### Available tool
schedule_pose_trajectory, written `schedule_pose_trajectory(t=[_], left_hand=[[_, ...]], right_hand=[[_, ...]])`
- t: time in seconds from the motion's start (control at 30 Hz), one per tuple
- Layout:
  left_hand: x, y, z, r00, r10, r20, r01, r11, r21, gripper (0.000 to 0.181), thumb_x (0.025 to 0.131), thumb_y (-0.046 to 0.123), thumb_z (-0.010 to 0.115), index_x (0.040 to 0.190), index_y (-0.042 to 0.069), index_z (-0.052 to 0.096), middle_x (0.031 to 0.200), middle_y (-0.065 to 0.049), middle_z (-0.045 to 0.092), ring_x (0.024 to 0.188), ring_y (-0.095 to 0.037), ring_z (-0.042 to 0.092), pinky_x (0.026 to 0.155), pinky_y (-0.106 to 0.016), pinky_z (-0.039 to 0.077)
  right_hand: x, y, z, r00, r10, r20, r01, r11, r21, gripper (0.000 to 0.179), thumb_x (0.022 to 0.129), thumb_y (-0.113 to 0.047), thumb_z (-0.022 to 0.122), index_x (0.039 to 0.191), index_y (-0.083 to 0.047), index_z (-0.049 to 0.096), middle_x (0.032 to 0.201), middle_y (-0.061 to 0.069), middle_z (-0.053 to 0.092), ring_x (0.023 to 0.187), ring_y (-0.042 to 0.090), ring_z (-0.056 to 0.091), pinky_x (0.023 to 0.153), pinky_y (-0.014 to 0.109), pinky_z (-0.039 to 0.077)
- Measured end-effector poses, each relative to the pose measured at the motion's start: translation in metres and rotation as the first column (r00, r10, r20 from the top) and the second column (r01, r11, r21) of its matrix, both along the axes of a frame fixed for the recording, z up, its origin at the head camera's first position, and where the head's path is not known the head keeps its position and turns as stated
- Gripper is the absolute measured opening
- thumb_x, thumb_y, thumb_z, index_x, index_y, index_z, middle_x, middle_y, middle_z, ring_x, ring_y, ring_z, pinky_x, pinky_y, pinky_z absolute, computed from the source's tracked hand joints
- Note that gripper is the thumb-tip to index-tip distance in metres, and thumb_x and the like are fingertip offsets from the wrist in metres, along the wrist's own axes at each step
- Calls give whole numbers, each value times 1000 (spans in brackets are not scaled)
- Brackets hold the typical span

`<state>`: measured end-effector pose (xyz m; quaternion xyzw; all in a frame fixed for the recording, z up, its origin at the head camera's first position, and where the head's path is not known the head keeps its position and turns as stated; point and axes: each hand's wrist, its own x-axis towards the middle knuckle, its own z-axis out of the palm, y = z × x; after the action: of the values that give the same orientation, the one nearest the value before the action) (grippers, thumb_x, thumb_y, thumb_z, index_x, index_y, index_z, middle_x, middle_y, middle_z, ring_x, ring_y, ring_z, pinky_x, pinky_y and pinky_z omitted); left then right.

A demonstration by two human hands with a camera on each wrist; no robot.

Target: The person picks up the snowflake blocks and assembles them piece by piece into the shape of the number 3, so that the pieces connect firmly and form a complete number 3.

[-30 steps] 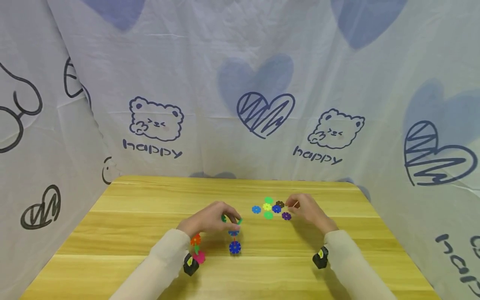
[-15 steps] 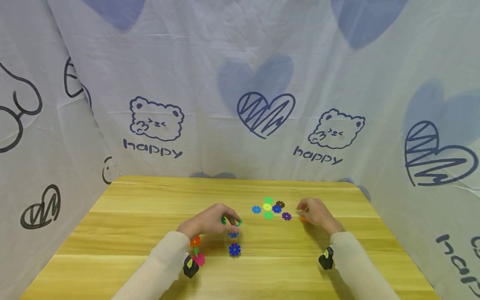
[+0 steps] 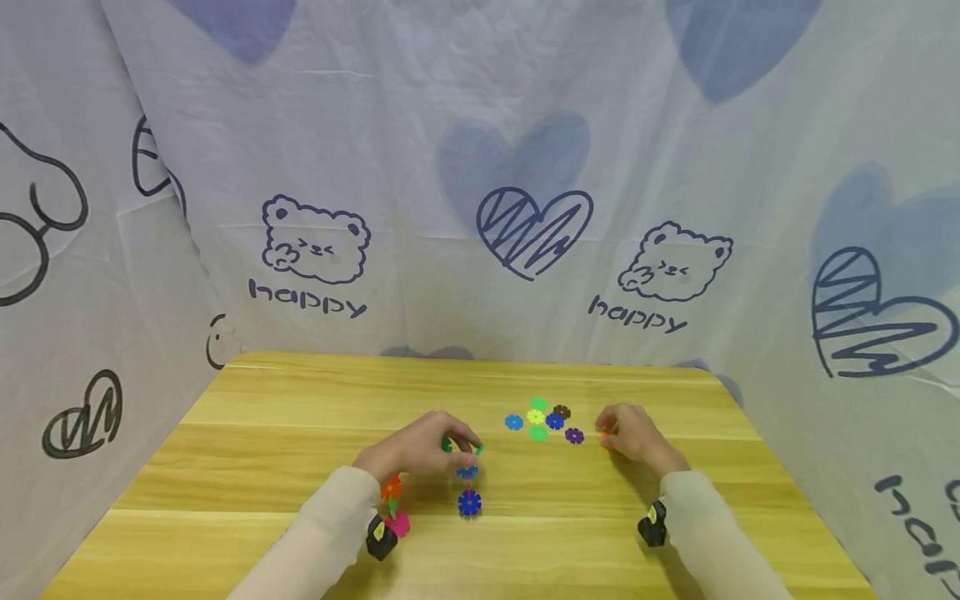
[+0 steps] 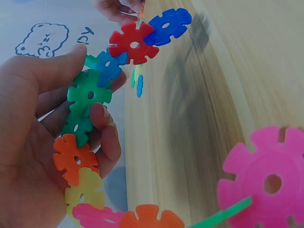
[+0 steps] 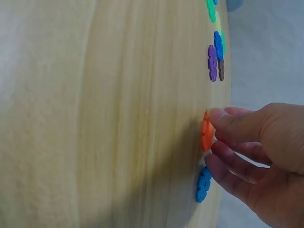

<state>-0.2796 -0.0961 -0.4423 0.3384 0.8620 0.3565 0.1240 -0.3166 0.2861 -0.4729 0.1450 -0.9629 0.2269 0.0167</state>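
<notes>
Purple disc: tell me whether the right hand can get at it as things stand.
Probably yes: the purple disc lies close by, uncovered, with only tabletop showing between it and the right hand. It pinches an orange disc, though, so that would likely need releasing first.

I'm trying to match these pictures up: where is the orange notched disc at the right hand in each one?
Head view: the orange notched disc is right of centre, in the lower half.
Left wrist view: the orange notched disc is just a sliver at the top, slightly left of the middle.
Right wrist view: the orange notched disc is right of centre, slightly below mid-height.
Shared landmark: the right hand, visible in all three.
</notes>
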Motion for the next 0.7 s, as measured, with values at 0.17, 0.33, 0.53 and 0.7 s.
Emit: schedule_pose_trajectory(t=[0.17, 0.33, 0.53, 0.7], left_hand=[[0, -1, 0, 1000, 3, -7, -3, 1000, -5, 30, 99, 25, 71, 122, 5, 75, 105, 1, 78, 105, -19, 69, 99, -47, 57], [0, -1, 1, 1000, 7, -11, -8, 1000, -15, 30, 98, 25, 72, 121, 6, 75, 104, 3, 78, 106, -19, 69, 99, -46, 56], [0, 0, 1, 1000, 12, -21, -12, 999, -36, 27, 97, 26, 74, 119, 10, 76, 103, 7, 77, 102, -13, 69, 95, -39, 57], [0, 1, 1, 999, 8, -33, -9, 999, -39, 24, 97, 27, 74, 117, 14, 77, 102, 8, 77, 101, -11, 68, 94, -37, 57]], right_hand=[[0, -1, -1, 1000, -4, -5, 4, 1000, 24, 15, 82, 5, 79, 96, 1, 75, 93, 14, 75, 85, 25, 68, 82, 45, 60], [0, 0, -1, 1000, -6, -1, 6, 999, 35, 13, 81, 4, 81, 92, -1, 75, 88, 9, 74, 83, 22, 66, 80, 43, 59], [1, -1, 0, 1000, -12, 14, 12, 999, 33, 16, 78, 5, 83, 90, -2, 75, 85, 7, 72, 79, 18, 62, 76, 39, 58], [3, 0, 2, 999, -21, 37, 20, 1000, 23, 18, 78, 6, 84, 91, -2, 74, 84, 7, 71, 78, 18, 61, 75, 36, 56]])
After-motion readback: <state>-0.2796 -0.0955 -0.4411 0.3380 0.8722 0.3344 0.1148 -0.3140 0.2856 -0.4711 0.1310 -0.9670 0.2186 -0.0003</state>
